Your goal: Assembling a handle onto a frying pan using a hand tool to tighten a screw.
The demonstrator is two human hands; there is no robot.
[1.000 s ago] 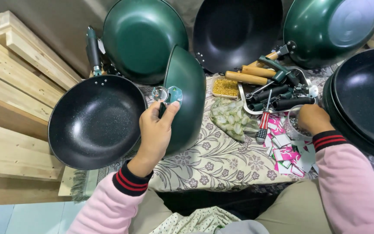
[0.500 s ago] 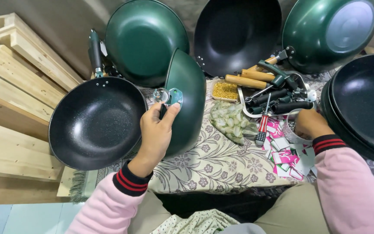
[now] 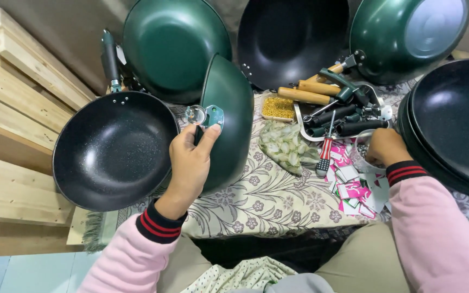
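Bare cloth (image 3: 267, 198) lies open; pans (image 3: 112, 149) and handles (image 3: 321, 97) crowd around.

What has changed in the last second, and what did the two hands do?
The right hand drew back from the heap of dark handles toward the person and now rests at a clear container beside the pink cards. The left hand kept its hold on the upright green pan at its bracket. The other pans did not move.
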